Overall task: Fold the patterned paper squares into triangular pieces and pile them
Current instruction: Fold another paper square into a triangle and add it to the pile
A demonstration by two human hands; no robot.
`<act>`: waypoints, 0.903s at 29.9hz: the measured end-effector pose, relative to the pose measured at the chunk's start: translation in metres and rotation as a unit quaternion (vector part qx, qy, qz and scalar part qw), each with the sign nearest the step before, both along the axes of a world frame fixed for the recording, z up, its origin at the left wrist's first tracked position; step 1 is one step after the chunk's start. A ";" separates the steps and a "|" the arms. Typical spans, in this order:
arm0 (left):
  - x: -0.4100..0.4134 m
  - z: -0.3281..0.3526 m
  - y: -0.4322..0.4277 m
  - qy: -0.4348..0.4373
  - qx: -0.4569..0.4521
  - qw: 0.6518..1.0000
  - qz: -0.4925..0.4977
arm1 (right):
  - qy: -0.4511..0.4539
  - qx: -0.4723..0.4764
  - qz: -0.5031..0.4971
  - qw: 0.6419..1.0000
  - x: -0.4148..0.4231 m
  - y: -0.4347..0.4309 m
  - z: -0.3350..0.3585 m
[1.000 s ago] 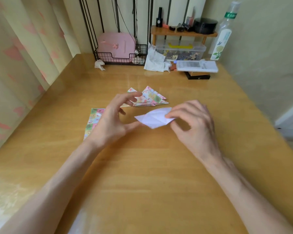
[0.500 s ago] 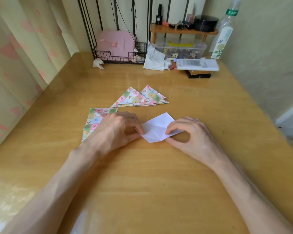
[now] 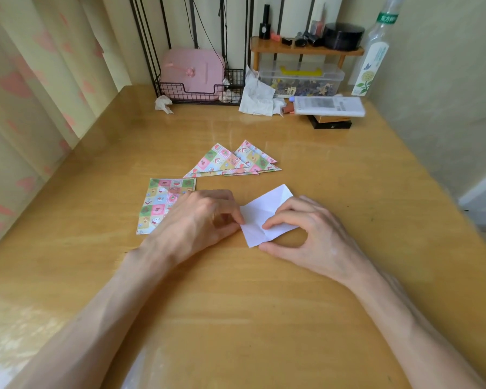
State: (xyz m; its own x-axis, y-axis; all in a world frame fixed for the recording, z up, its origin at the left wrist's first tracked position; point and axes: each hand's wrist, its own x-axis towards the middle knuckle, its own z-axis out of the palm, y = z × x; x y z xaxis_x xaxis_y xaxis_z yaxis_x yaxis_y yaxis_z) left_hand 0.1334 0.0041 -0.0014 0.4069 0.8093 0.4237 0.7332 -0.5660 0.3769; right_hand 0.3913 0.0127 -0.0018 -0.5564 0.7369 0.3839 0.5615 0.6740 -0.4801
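A paper square (image 3: 260, 213) lies white side up and creased on the wooden table (image 3: 236, 318). My left hand (image 3: 197, 220) pinches its left corner between thumb and curled fingers. My right hand (image 3: 312, 234) holds its right part, forefinger pressing on top and thumb at the near edge. Behind them lies a pile of folded patterned triangles (image 3: 230, 161). A stack of flat patterned squares (image 3: 160, 200) lies to the left, partly under my left hand.
Along the back edge stand a black wire basket (image 3: 199, 91) with a pink case, crumpled tissues (image 3: 257, 96), a clear plastic box (image 3: 300, 80) under a small wooden shelf, a white box (image 3: 328, 106) and a tall bottle (image 3: 372, 51). A curtain hangs at left.
Both hands brought the white paper down from just above the table and toward me; it now lies flat, held at its left corner and right part.
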 end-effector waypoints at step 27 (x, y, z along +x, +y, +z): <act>0.015 0.002 -0.008 -0.023 -0.118 0.979 0.164 | 0.070 -0.118 -0.179 0.974 -0.025 0.020 -0.009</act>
State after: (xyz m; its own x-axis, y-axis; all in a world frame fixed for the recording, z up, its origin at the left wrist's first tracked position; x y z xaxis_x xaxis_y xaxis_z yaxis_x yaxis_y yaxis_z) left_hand 0.1485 -0.0040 0.0005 0.0926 0.9709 0.2209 0.8402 -0.1952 0.5059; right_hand 0.3660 0.0324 -0.0113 -0.2026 0.9510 0.2338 0.6579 0.3090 -0.6868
